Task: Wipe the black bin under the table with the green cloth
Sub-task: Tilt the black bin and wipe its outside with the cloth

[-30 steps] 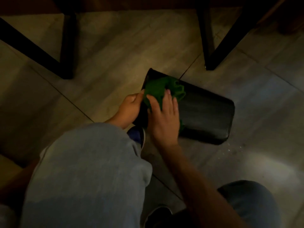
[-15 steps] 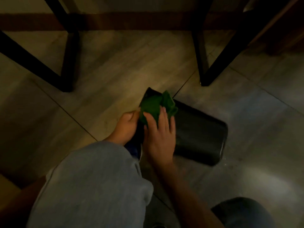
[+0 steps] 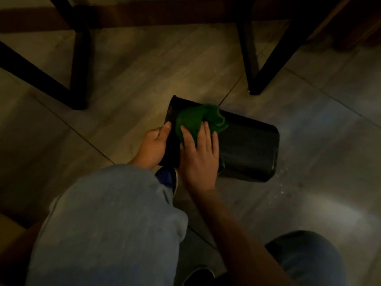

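Note:
The black bin (image 3: 249,149) lies on its side on the tiled floor in dim light. My left hand (image 3: 153,146) grips its left end, thumb on the edge. My right hand (image 3: 201,157) lies flat on the bunched green cloth (image 3: 199,119), pressing it against the upper side of the bin near that same end. Part of the cloth hangs down past my palm on the right.
Black table legs (image 3: 79,71) stand at the back left, more black legs (image 3: 257,65) at the back right, close to the bin. My knees in light trousers (image 3: 111,221) fill the foreground, with a shoe (image 3: 166,177) just under my hands.
The cloth now sits a little further right along the bin, with my right hand still flat on it. My left hand kept its hold on the bin's end. The camera view shifted slightly.

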A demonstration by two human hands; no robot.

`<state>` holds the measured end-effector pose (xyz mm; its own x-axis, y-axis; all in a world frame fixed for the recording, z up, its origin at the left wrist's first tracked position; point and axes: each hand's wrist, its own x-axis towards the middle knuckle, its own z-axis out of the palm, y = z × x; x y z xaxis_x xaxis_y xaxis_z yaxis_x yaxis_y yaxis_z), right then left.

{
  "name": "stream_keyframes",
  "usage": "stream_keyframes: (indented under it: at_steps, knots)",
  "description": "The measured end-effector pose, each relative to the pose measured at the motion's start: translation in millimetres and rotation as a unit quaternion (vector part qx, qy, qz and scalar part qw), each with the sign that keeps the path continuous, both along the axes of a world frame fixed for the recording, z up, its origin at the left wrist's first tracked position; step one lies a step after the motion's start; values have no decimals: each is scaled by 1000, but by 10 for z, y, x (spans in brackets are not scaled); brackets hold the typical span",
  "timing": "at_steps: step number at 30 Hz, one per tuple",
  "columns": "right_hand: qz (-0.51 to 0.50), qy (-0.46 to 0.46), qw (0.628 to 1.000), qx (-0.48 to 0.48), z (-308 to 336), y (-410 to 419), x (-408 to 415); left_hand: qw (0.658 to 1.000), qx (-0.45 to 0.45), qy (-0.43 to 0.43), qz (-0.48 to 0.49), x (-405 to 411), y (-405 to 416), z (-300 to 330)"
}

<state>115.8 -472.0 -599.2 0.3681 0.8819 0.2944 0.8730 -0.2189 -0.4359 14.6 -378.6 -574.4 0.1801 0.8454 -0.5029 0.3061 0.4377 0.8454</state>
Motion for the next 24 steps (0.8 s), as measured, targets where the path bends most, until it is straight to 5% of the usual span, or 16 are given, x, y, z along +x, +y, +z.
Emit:
stream_keyframes:
  at_steps: [5,8,15,18,24]
  knots:
    - [-191,-6,981,-26,-111,-668,1174,1000,-17,10,-5,-14,11,-67]
    - [-241,49,969,-40,-144,-936,1139,1000,-6,1,-6,-21,-10,-66]
    - [49,25,998,12,-53,-253,-272,1000,-15,-16,0,-2,-73,-18]
    - [30,6,1000,-6,45,-358,287,1000,-15,-5,-12,-22,-23,4]
    - [-99,197,975,-24,876,-853,1562,1000,15,4,-24,83,10,14]
